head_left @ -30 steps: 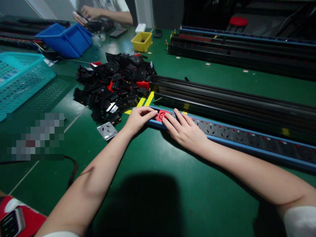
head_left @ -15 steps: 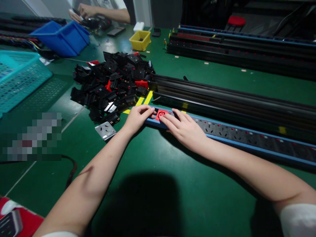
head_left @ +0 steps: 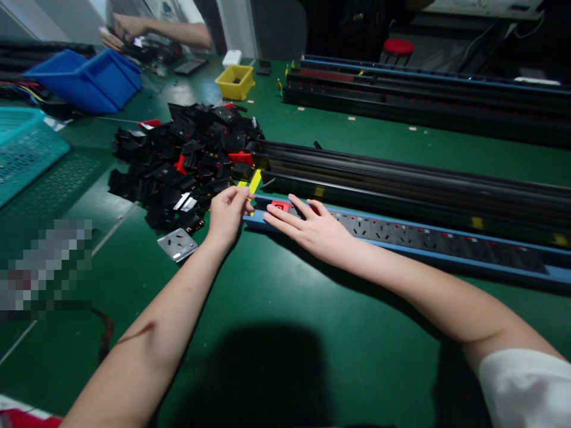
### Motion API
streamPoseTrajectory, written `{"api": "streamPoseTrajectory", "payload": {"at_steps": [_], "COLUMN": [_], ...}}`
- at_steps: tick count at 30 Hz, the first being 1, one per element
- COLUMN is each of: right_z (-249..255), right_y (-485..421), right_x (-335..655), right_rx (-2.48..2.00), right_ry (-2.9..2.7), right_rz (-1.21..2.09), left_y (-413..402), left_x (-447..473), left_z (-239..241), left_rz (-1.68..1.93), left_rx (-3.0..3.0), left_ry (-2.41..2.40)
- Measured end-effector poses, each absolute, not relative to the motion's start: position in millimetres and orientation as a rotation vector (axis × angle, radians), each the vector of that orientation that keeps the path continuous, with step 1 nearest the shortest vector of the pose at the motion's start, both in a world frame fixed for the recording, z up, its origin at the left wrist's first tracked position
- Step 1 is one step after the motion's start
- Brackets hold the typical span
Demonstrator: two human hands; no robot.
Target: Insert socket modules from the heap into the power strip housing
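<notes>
A long blue power strip rail (head_left: 379, 242) lies across the bench, filled with a row of black socket modules (head_left: 392, 230). Near its left end sits a red socket module (head_left: 281, 205). My right hand (head_left: 319, 230) rests over the rail beside this red piece, fingers spread, partly covering it and the neighbouring sockets. At the rail's left end is my left hand (head_left: 228, 215), thumb and fingertips pinched together; whatever they may hold is hidden. A loose grey socket module (head_left: 177, 244) lies on the bench by my left wrist.
Beyond my hands lies a heap of black modules (head_left: 178, 154). Dark rails (head_left: 379, 178) run behind the strip, more rails (head_left: 401, 101) farther back. A yellow bin (head_left: 234, 83), blue bin (head_left: 89, 83) and turquoise basket (head_left: 27, 148) stand around; a co-worker's hands (head_left: 129, 27) work opposite.
My left hand has drawn away from the red module to the rail's left end. My right hand's fingers are spread wider over the strip. The whole view has shifted slightly.
</notes>
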State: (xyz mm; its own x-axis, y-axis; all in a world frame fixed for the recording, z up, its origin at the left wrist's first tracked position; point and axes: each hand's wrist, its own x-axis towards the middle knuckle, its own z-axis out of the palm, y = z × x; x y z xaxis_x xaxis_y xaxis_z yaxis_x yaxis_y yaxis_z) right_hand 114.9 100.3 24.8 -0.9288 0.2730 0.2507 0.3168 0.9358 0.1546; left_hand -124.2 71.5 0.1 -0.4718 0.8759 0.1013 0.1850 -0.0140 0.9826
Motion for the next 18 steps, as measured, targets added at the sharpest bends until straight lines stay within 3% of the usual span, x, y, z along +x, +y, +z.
{"api": "streamPoseTrajectory", "payload": {"at_steps": [18], "right_z": [24.1], "right_y": [99.7], "right_x": [110.6], "right_rx": [-0.448], "right_ry": [-2.83], "right_rz": [-0.34], "left_y": [72.0], "left_x": [-124.3], "left_z": [-0.5], "left_rz": [1.524], "left_rx": [1.113], "left_ry": [1.698]}}
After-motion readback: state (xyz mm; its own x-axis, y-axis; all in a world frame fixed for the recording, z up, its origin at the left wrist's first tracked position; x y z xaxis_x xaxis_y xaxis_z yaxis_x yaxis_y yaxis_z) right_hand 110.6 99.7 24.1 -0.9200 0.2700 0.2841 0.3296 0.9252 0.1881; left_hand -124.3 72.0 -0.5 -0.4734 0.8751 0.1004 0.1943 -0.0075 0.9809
